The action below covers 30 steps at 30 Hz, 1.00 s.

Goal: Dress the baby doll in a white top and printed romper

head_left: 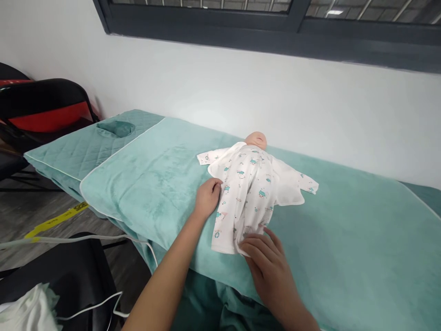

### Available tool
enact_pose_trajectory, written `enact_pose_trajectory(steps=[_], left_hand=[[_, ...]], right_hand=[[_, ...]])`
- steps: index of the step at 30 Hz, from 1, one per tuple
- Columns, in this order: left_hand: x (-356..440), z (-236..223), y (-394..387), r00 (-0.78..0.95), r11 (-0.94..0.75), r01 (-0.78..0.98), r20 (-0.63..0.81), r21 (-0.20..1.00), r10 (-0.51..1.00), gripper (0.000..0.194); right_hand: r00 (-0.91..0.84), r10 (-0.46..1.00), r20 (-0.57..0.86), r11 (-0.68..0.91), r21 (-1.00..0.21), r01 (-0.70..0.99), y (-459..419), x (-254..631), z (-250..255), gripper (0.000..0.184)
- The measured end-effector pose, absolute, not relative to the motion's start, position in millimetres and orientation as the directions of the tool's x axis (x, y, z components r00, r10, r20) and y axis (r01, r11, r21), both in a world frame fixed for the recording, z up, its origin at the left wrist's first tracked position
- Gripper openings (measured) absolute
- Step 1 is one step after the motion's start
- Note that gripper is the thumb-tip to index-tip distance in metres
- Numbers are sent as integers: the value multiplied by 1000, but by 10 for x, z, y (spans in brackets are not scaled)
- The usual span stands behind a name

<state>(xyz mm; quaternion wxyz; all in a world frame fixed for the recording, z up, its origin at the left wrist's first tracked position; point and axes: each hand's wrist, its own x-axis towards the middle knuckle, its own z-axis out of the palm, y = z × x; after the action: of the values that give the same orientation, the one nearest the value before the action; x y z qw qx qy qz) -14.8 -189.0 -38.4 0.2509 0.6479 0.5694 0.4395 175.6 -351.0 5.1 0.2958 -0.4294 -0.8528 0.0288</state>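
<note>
A doll lies on its back on the green bed cover, only its head showing past the clothing. Over its body is a white baby outfit with small teal and pink prints. Its sleeves stretch out to both sides, and plain white flaps lie open beside the body. At the outfit's left edge, my left hand has its fingers curled in and closed on the fabric. My right hand is at the lower hem, fingers bent and pinching the cloth there. Whatever lies under the fabric is hidden.
The bed with its green cover stands against a white wall under a dark window frame. Black chairs are at the left. A white cable crosses near a chair holding a pale cloth.
</note>
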Motion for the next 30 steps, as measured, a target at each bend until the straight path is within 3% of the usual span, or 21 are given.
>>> enact_pose_trajectory(steps=[9,15,19,22,26,30], left_hand=[[-139,-362,-1902,-49,-210,510,271,834,961,23],[-142,-372,-1890,-46,-216,507,277,834,960,23],[-145,-388,-1887,-49,-215,511,278,832,959,23],[-145,-395,-1889,-45,-224,507,285,832,957,23],[-145,-401,-1891,-36,-244,511,304,824,952,23],[-141,-416,-1879,-6,-274,544,330,793,944,21]], right_hand=[[-517,776,361,623,-312,717,-3482,1728,129,16],[-489,810,325,576,-280,768,-3456,1663,46,25],[-480,828,290,553,-288,782,-3419,1675,19,6],[-480,836,267,546,-301,782,-3405,1664,42,3],[-512,824,242,566,-381,731,-3416,1682,118,0],[-388,838,383,540,-484,688,-3331,1876,67,15]])
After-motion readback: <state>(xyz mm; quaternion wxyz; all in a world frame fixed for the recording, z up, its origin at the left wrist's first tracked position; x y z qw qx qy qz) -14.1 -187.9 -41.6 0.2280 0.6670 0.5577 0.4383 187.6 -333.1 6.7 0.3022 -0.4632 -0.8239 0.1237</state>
